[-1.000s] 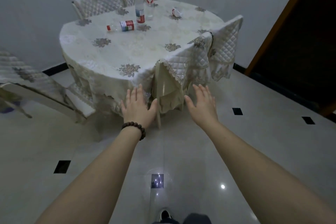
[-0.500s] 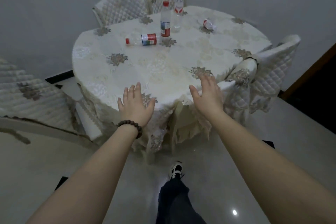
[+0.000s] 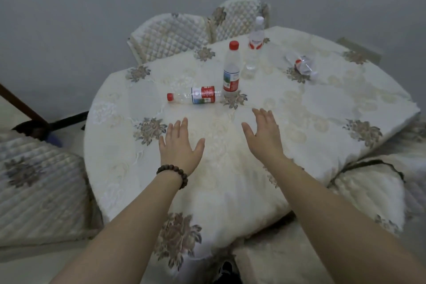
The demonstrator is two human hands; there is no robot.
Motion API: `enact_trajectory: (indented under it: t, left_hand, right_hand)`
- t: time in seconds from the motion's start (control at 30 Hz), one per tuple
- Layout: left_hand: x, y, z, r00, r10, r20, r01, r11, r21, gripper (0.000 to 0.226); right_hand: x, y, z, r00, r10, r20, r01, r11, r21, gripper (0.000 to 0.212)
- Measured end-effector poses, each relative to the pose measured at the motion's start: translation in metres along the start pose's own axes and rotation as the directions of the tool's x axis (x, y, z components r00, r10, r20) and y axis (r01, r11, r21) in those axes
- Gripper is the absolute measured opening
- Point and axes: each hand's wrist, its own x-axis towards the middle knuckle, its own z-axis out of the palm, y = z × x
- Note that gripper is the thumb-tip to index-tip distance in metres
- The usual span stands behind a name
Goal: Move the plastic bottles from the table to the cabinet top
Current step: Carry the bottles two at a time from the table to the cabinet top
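While both hands hover spread and empty, the crushed bottle looks blurred.

view count: one, head-worn, wide-angle
facing: forward and down over round table
distance: close; table fills mid-frame, forearms enter from the bottom edge
edges: wall on top, quilted chairs behind table
shared area: none, single view
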Motion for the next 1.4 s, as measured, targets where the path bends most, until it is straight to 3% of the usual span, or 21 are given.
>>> enact_trajectory:
  t: [0.3,0.6,0.73,1.13,1.4]
  left_hand:
    - [0.096,-0.003,0.015,0.999,0.018,0.035,-0.019,1.000,0.015,0.071]
    - [0.213,-0.001,0.051,0.992,0.092,0.084,-0.091,0.996,-0.015,0.077]
    - [0.242,0.004,0.069,0.985,0.148,0.092,-0.152,0.987,0.046,0.077]
    - [0.257,-0.011,0.089,0.913,0.343,0.221,-0.384,0.905,0.181,0.075]
    - [0.230,-0.034,0.083,0.829,0.536,0.159,-0.535,0.843,-0.054,0.067]
  right_hand:
    - [0.095,-0.009,0.028,0.998,0.057,0.011,-0.058,0.994,0.098,0.062]
    - [0.200,-0.035,0.053,0.972,0.215,-0.100,-0.177,0.939,0.296,0.101]
    - [0.232,-0.041,0.065,0.971,0.209,-0.113,-0.154,0.917,0.368,0.107]
    - [0.263,-0.040,0.093,0.961,0.196,-0.194,-0.103,0.907,0.408,0.070]
    - [0.238,-0.040,0.093,0.960,0.215,-0.177,-0.120,0.893,0.434,0.068]
